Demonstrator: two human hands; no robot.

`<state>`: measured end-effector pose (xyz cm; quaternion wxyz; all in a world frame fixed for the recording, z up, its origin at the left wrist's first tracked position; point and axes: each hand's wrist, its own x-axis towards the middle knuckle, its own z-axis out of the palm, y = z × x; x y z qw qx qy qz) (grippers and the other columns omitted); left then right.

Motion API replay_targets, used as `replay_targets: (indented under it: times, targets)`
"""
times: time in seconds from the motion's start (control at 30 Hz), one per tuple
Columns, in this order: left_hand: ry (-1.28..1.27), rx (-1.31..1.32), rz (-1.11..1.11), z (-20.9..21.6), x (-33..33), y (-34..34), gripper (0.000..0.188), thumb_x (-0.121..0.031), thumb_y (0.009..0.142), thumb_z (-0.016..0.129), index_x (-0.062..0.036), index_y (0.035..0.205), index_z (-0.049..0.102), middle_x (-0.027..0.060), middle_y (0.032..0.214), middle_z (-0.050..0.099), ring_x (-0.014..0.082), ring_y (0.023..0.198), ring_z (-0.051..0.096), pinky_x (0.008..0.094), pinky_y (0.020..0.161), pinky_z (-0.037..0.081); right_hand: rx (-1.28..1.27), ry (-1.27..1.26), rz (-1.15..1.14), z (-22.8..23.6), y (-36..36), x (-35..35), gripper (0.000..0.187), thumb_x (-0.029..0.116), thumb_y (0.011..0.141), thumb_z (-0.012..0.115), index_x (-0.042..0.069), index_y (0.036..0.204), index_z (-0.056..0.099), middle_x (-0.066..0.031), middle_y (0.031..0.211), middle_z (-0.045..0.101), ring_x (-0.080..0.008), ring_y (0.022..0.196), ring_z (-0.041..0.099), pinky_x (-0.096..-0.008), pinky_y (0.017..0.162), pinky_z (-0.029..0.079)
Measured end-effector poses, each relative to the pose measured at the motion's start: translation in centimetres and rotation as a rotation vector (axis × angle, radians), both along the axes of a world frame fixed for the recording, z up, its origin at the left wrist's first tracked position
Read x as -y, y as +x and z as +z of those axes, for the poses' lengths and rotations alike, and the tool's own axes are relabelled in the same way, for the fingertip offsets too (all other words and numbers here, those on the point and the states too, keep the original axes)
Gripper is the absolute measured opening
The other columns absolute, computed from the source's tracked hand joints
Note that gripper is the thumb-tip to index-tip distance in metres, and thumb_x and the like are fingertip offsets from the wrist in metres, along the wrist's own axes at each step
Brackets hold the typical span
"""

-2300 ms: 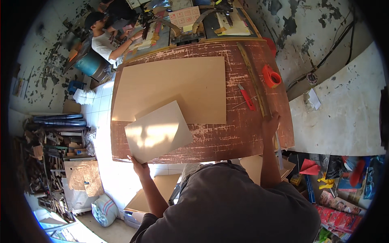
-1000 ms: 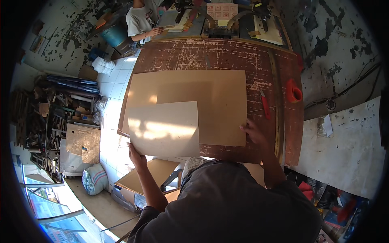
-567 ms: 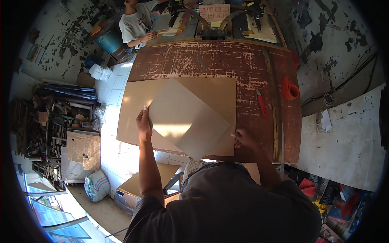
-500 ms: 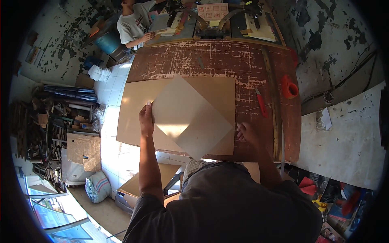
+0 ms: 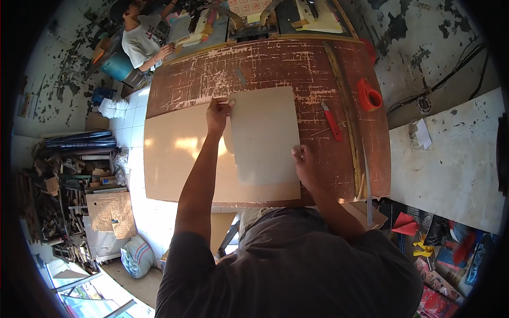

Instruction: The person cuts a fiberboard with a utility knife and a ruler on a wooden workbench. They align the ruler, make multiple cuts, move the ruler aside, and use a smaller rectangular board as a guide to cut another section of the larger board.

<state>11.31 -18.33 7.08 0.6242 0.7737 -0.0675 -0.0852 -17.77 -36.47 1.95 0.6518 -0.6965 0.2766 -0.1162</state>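
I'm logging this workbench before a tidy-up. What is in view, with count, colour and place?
small board: 1, tan, on the big board, right part
big board: 1, tan, table's left, overhanging
table: 1, red-brown, scratched, centre
knife: 1, red, right of the boards
tape roll: 1, red, table's right edge
ruler: 1, long, along the right edge
other person: 1, top left
left hand: small board's far left corner
right hand: small board's right edge

Worn red-brown bench (image 5: 275,63) carries a red utility knife (image 5: 333,123), a red tape roll (image 5: 369,96) near its right edge and a long metal ruler (image 5: 347,114) between them. Another person (image 5: 140,40) sits at far left; scrap wood pile (image 5: 63,180) and white sack (image 5: 137,255) on floor.
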Motion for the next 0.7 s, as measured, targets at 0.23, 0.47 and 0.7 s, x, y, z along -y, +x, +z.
replay_targets:
  times: [0.23,0.47,0.7]
  targets:
    - [0.431,0.197,-0.122,-3.8,1.7,0.7,0.043,-0.021,0.086,0.079,-0.0103,0.125,0.064,0.0090,0.079,0.067,0.0210,0.073,0.065,0.0363,0.068,0.054,-0.294,-0.560,0.243,2.7,1.1,3.1,0.030,0.030,0.101,0.062,0.001,0.108,0.061,-0.0163,0.084,0.068,-0.0322,0.074,0.067,-0.0422,0.065,0.051]
    - [0.621,0.486,-0.100,-7.2,1.7,1.4,0.048,-0.027,0.093,0.071,-0.0145,0.137,0.060,0.0179,0.093,0.066,0.0360,0.092,0.063,0.0472,0.083,0.052,-0.041,-0.592,0.036,1.8,9.3,7.9,0.028,0.018,0.095,0.070,0.002,0.117,0.063,-0.0169,0.090,0.069,-0.0310,0.078,0.070,-0.0419,0.069,0.055]
    - [0.563,0.588,0.035,-8.2,3.4,0.8,0.034,-0.031,0.096,0.064,-0.0186,0.128,0.066,0.0195,0.105,0.066,0.0411,0.097,0.062,0.0505,0.086,0.051,0.021,-0.991,0.028,-0.9,17.1,9.4,0.050,0.036,0.093,0.071,0.007,0.132,0.057,-0.0142,0.107,0.063,-0.0321,0.100,0.060,-0.0489,0.090,0.047]
